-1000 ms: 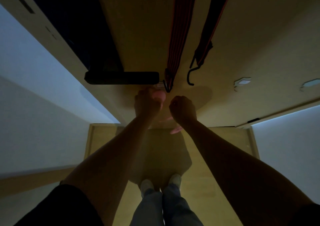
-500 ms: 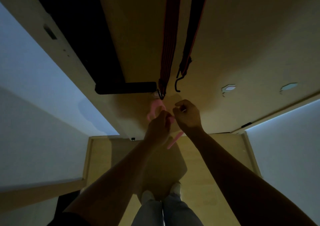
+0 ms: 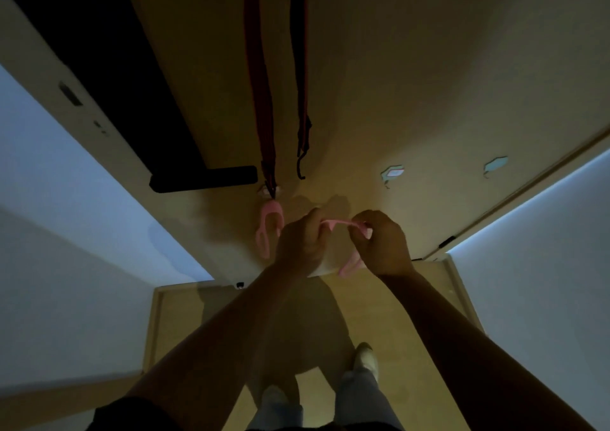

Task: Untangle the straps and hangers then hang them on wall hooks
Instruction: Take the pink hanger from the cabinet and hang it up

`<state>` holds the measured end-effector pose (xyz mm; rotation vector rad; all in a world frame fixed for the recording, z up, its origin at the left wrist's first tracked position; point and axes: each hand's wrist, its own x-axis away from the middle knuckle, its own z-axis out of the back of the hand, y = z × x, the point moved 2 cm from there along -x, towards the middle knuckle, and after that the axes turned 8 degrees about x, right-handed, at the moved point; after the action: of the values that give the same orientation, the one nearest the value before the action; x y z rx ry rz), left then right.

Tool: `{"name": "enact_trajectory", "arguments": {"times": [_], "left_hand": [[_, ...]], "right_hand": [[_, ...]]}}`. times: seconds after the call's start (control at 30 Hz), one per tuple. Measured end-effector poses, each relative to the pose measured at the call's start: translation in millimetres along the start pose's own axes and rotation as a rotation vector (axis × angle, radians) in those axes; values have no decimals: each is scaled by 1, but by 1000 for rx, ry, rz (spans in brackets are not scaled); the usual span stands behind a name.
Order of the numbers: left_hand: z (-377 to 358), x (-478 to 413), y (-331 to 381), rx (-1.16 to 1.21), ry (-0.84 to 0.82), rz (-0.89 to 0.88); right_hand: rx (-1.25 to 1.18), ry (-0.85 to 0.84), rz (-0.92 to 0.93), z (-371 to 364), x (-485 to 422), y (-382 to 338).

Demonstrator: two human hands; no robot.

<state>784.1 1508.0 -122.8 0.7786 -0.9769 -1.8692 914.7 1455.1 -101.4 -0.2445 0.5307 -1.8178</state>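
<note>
Lighting is pretty dim here so take the small stuff with a grain of salt. Going left to right: far left is a pale wall, then a dark panel with a black bar (image 3: pixel 203 178) sticking out at its end. Just right of that bar, two dark red-edged straps (image 3: pixel 260 100) run along the wooden wall (image 3: pixel 429 84), each ending in a black hook, and the left strap's end sits right at a small wall hook (image 3: pixel 270 190). Directly below that spot there's a pink hanger (image 3: pixel 268 229) that looks like it's already hung, though I can't tell exactly what it's caught on. Next over is the left hand (image 3: pixel 302 242), curled closed around one end of a second pink hanger (image 3: pixel 340 223), with its knuckles just beside the hung one. Then the right hand (image 3: pixel 379 244), fingers pinched shut on the other end, and a pink bit (image 3: pixel 350 267) pokes out underneath it. So the held hanger's long axis runs sideways between the two hands, roughly level, and both hands are sharing it. My read is that they're working it loose or lining it up to hang. Two more pale wall hooks (image 3: pixel 392 172) sit up and to the right, well apart from the hands, and the right hand is clearly the nearer one to them. If that's the target, the piece needs to travel up and right with its hook end turned toward the wall.
</note>
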Motion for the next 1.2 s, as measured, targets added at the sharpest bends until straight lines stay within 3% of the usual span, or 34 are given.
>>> {"name": "enact_trajectory", "arguments": {"times": [0.13,0.3,0.47,0.63,0.9,1.2], "left_hand": [[-29,-16,14,-139,-40,-66],[-65,-41,31,-323,-97,32],[-96,-66,37,-289,-48,169],[-124,-92,32,-338,3,272],[-151,-108,16,-362,132,440],[-159,-120,-1,-314,131,551]], "right_hand": [[233,71,67,12,-9,33],[183,-5,96,30,-32,78],[189,-47,190,32,-65,115],[239,-211,176,17,-99,144],[238,-268,236,0,-130,162],[122,-318,129,-13,-139,169]]}}
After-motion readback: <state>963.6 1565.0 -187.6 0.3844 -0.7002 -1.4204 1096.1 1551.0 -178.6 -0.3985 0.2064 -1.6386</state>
